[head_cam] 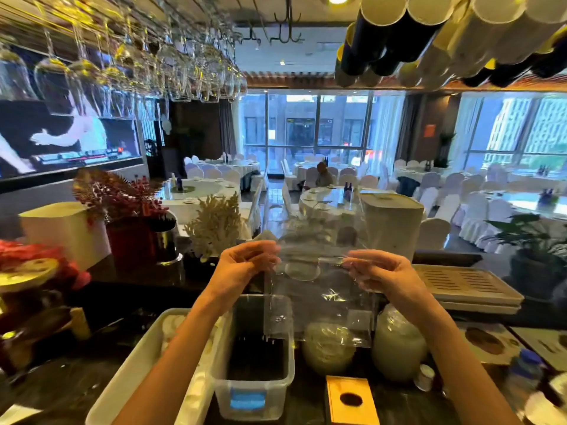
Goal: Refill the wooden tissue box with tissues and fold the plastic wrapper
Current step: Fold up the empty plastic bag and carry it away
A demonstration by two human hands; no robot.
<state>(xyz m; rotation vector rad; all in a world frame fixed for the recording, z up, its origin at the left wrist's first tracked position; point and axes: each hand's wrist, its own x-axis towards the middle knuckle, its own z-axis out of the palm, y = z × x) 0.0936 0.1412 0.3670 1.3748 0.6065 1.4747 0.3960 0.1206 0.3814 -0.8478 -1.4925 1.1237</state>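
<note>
I hold a clear plastic wrapper (pixel 319 305) stretched in the air above the bar counter. My left hand (pixel 245 265) pinches its top left edge and my right hand (pixel 377 271) pinches its top right edge. The wrapper hangs flat and see-through between them. The wooden tissue box (pixel 351 400) stands on the dark counter at the bottom centre, below the wrapper, with a dark oval hole in its top. No tissue shows in that hole.
A clear plastic bin (pixel 254 363) and a white tray (pixel 147 357) sit left of the box. Two pale round jars (pixel 397 345) stand behind it. A slatted wooden tray (pixel 466 283) lies at right, flowers and vases at left, wine glasses overhead.
</note>
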